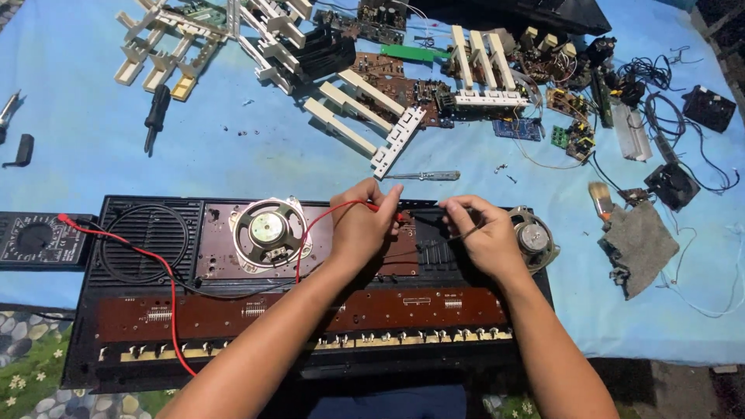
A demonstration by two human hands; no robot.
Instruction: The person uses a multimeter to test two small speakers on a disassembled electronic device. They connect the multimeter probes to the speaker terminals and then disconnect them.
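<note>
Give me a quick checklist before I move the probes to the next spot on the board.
1. Left hand grips red probe: ok.
2. Right hand grips black probe: cannot tell, mostly hidden by fingers.
3. Red lead runs back to the multimeter: ok.
4. Meter dial setting: cannot tell, too small.
5. Probe tips on the circuit board: cannot tell, hidden by hands.
6. Red lead clear of the left speaker: ok.

Lying spread across the floor, a light blue sheet (pixel 93 163), evenly lit; peeking out at the lower left corner, a mat (pixel 31 365) patterned with pebbles and flowers.
</note>
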